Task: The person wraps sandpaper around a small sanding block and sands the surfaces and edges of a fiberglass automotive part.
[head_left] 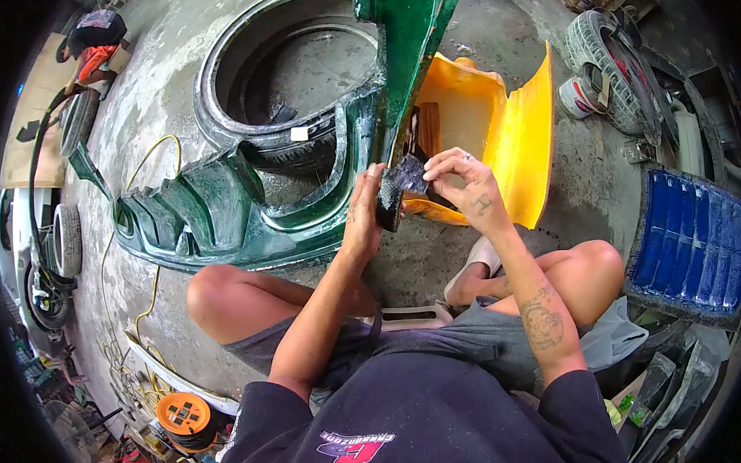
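My right hand (467,187) is closed to a pinch, thumb and fingertips together on the edge of a thin, dark, crinkled piece (410,174), and I have no gap left between them there. The piece lies at the lower end of the green part (296,209), between my two hands and above my crossed legs. My left hand (363,206) is not curled round anything: I hold it nearly flat, fingers straight and close together, pointing away from me, its palm side turned to the dark end of the green part and seeming to touch it. How hard I press there I cannot tell, since the palm is hidden. The green part spreads over the floor to my left and rises ahead of me as a tall, flat-sided section, with a big tyre (257,137) lying behind its curved opening. Just beyond my right hand sits the yellow part (521,149), curved and open towards me, and farther right a blue slatted panel (687,241) rests near my knee
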A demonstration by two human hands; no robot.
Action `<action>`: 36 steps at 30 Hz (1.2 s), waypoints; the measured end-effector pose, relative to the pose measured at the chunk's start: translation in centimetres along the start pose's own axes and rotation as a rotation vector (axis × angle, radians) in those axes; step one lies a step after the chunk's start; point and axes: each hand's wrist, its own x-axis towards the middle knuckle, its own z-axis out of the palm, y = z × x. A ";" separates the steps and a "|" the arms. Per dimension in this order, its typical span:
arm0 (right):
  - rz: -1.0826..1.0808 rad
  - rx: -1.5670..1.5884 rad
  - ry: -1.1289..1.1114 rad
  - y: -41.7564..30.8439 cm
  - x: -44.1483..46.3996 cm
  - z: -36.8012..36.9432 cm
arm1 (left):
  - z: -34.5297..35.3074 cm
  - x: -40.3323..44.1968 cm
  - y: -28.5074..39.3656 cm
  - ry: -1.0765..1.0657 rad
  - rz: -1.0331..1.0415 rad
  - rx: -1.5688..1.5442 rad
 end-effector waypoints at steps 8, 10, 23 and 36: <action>-0.192 -0.310 -0.117 -0.3 -0.9 1.4 | 0.6 -0.4 0.1 -0.020 0.214 -0.001; -0.181 -0.274 -0.080 -0.3 -0.5 1.2 | 0.6 -0.4 0.3 -0.016 0.239 0.035; 0.482 0.286 -0.046 0.5 -0.3 -0.4 | 0.2 -0.1 0.9 -0.019 0.140 -0.032; 0.440 0.181 -0.041 0.2 -0.2 -0.7 | 0.1 -0.7 1.7 -0.224 0.122 0.401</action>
